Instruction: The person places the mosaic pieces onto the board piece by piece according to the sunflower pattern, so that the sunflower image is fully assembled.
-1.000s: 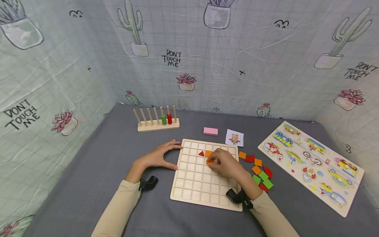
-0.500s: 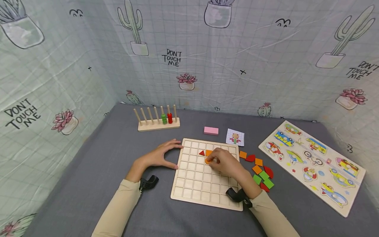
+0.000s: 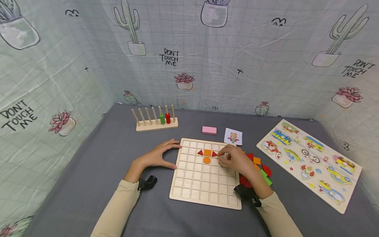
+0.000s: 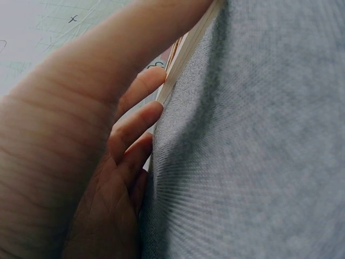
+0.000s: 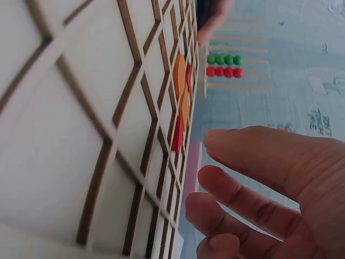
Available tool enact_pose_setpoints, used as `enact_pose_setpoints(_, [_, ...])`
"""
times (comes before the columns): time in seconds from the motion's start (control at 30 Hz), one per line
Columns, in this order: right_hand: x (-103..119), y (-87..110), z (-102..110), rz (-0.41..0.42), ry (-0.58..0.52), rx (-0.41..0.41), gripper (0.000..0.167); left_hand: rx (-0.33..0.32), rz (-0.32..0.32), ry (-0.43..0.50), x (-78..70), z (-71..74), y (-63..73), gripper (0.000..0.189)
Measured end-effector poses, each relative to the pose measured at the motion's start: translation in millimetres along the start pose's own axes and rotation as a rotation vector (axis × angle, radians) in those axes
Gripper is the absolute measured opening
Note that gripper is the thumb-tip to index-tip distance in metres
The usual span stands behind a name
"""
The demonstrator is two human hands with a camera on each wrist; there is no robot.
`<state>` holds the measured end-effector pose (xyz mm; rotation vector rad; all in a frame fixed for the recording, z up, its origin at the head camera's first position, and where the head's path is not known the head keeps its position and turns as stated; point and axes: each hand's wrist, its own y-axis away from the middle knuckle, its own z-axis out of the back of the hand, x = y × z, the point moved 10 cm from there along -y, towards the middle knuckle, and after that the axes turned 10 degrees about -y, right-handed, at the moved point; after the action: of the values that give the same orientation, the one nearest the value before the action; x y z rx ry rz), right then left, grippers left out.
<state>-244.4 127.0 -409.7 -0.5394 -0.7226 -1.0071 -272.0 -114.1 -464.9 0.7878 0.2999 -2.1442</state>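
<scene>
A wooden grid board [image 3: 201,186] lies on the grey cloth. On its upper part an orange square [image 3: 207,152] sits between a left red triangle [image 3: 200,152] and a right red triangle [image 3: 214,154]. Directly below the square is an orange circle [image 3: 207,160]. My right hand [image 3: 238,161] hovers at the board's right side, fingertips close by the right triangle; in the right wrist view, thumb and fingers [image 5: 237,186] are apart with nothing between them. My left hand [image 3: 157,156] rests at the board's left edge, thumb and fingers spread and touching it.
Loose red, orange and green pieces [image 3: 266,170] lie right of the board, partly behind my right forearm. Beyond it are a pattern card [image 3: 233,136], a pink block [image 3: 209,130] and a peg stand [image 3: 157,126] with green and red beads. A vehicle puzzle board [image 3: 308,164] lies far right.
My right hand has let go of the orange circle and moved right, uncovering the right red triangle. The circle lies below the orange square. My left hand stays at the board's edge.
</scene>
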Motion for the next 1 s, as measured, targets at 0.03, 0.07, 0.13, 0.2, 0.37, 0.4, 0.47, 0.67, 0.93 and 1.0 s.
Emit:
enact_pose_setpoints(0.03, [-3, 1.8, 3, -0.001, 0.002, -0.009, 0.009, 0.001, 0.002, -0.002, 0.5, -0.3, -0.2, 0.079])
enact_pose_setpoints(0.07, [-5, 3.5, 5, 0.000, 0.006, -0.018, 0.009, 0.002, 0.004, -0.002, 0.8, -0.4, 0.0, 0.079])
enact_pose_setpoints(0.13, [-10, 6.7, 11, 0.000, 0.013, -0.036, 0.010, 0.005, 0.009, -0.001, 1.3, -0.7, 0.5, 0.079])
enact_pose_setpoints(0.2, [-14, 8.6, 17, 0.002, 0.018, -0.054, 0.010, 0.004, 0.011, 0.002, 1.2, -0.5, 1.1, 0.079])
enact_pose_setpoints(0.37, [-25, 10.9, 30, -0.023, 0.044, -0.087, 0.010, -0.005, -0.001, -0.002, 0.0, 0.4, 1.6, 0.079])
enact_pose_setpoints(0.4, [-27, 11.5, 33, -0.031, 0.046, -0.090, 0.011, -0.006, -0.003, -0.004, -0.2, 0.4, 1.6, 0.079])
enact_pose_setpoints(0.47, [-31, 13.4, 37, -0.045, 0.042, -0.092, 0.011, -0.008, -0.003, -0.005, -0.1, 0.3, 1.5, 0.078])
enact_pose_setpoints(0.67, [-43, 19.1, 46, -0.086, 0.025, -0.098, 0.014, -0.007, 0.001, -0.007, -0.4, 0.3, 1.3, 0.078])
enact_pose_setpoints(0.93, [-58, 21.2, 49, -0.154, 0.051, -0.096, 0.020, -0.007, 0.001, -0.005, 0.3, 0.3, 1.0, 0.078])
enact_pose_setpoints(1.0, [-60, 21.2, 48, -0.165, 0.052, -0.091, 0.021, -0.008, 0.000, -0.005, 0.9, 0.2, 0.5, 0.078])
